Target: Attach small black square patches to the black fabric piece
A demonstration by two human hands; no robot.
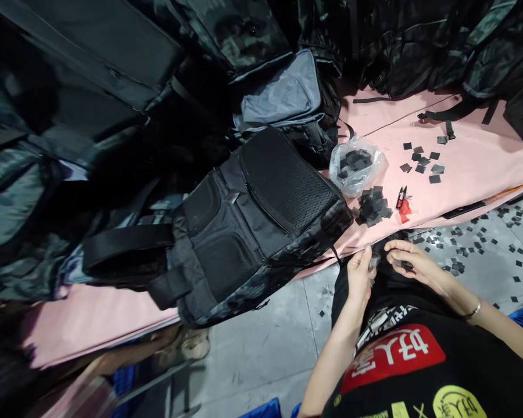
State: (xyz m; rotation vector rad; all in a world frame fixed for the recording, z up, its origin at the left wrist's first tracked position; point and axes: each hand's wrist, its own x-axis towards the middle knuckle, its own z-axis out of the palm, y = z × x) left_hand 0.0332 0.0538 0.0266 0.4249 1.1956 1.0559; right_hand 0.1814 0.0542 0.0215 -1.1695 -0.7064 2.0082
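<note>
A small clear piece (374,262) is just off the near right end of the black backpack (261,215), pinched between the thumb and fingers of the left hand (358,271); a dark piece (403,265), a little farther right of the backpack, is cupped in the right hand (418,264), whose fingers curl round it, though how firmly I cannot tell. Neither hand touches the backpack, which lies on the pink cover (475,188) with its padded side up. Just beside its right end sits a heap of black squares (373,206), with a plastic bag (353,187) of similar squares slightly behind; farther right of the backpack come snips (401,197), a red scrap (404,211) and scattered loose squares (434,179). Beyond it stands a grey-lined bag (287,93), and more dark bags (108,58) rise behind and to its left. Well to its right, many small squares (457,267) litter the floor. The work looks partway along: the litter suggests plenty of pieces already handled, two are in hand now, and the heap and plastic bag seem to leave many more
</note>
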